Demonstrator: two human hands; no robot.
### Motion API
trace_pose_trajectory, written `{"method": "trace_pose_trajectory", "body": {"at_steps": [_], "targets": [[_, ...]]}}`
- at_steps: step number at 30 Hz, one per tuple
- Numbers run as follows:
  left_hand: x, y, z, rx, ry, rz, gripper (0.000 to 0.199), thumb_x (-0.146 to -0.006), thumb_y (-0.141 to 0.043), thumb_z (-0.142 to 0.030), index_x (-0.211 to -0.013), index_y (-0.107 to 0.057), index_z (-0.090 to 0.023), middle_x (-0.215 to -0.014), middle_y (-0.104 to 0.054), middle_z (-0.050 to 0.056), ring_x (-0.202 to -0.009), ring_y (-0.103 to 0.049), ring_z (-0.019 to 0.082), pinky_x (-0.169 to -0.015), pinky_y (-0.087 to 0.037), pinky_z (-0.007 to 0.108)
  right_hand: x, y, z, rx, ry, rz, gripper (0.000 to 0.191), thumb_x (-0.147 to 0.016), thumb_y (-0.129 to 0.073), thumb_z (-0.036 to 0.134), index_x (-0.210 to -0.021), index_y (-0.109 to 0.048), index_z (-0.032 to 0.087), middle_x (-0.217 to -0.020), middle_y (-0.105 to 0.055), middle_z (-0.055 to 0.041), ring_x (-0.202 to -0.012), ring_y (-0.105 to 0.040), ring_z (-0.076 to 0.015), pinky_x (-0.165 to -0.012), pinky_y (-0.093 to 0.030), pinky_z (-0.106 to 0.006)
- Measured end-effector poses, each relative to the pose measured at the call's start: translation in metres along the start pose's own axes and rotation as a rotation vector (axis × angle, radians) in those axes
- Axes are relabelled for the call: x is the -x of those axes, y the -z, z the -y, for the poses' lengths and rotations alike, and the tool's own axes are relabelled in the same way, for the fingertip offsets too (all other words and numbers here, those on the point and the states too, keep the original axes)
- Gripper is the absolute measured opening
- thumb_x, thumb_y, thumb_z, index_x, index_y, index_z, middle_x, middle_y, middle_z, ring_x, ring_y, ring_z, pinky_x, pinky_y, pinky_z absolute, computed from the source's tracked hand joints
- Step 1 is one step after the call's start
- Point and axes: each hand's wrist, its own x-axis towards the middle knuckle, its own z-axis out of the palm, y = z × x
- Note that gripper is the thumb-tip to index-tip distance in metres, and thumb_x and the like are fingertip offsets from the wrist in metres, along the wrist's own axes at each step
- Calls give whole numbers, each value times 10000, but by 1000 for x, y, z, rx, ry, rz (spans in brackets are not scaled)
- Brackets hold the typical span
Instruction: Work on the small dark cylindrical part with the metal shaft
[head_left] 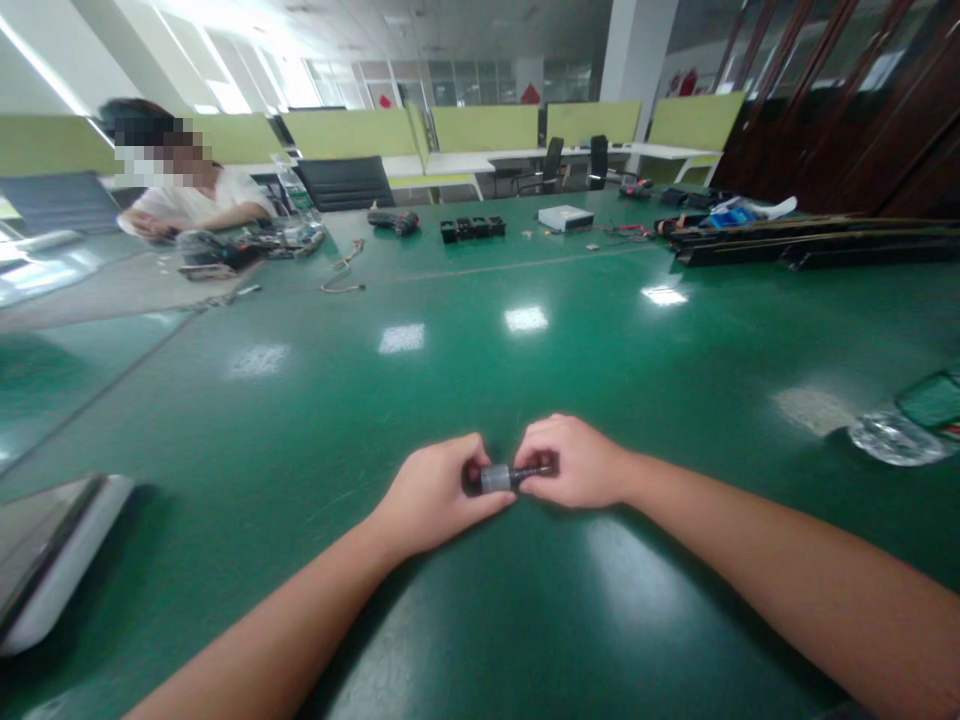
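Just above the green tabletop, my left hand is closed around a small grey cylinder with a dark end. My right hand pinches a thin dark ribbed shaft, which lines up with the cylinder's right end. Whether the shaft and cylinder are one piece or two parts pressed together, I cannot tell. Both lie roughly level, in front of me, and my fingers cover parts of each.
A light-edged flat device lies at the left, a clear plastic bottle at the right. Across the table are black blocks, a silver box, a cable and long dark rails. Another person sits far left.
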Motion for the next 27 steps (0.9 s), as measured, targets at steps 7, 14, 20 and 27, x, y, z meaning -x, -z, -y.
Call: {"method": "trace_pose_trajectory", "body": {"at_steps": [7,14,20,27], "targets": [[0,1,-1,0,-25,-13,341,-756,-721,-510,-781,-564,-209,-734,-650,-20,-635,-577,157,-575,-346,250,0,1,1,3,-36,4,70,-758,-747,216,-799,-709,174,-752,-676,1,-706,-600,-133,-698,-415,-258],[0,0,0,-1,-22,-15,356,-754,-712,-531,-784,-564,-209,-739,-652,-18,-645,-578,157,-573,-349,249,0,2,2,4,-44,2,73,-754,-756,209,-783,-703,167,-736,-660,0,-685,-585,-126,-679,-411,-250],[1,2,-2,15,-19,-13,354,-754,-709,-532,-791,-568,-210,-748,-662,-15,-647,-585,160,-576,-360,253,1,2,2,-12,-60,0,78,-742,-756,194,-787,-698,170,-733,-631,4,-672,-565,-123,-646,-402,-240],[1,3,-2,15,-13,-7,344,-750,-724,-517,-799,-575,-211,-750,-660,-13,-647,-584,162,-580,-360,255,2,4,2,-7,-65,10,85,-731,-750,184,-774,-678,167,-718,-613,8,-669,-552,-126,-659,-394,-249]]}}
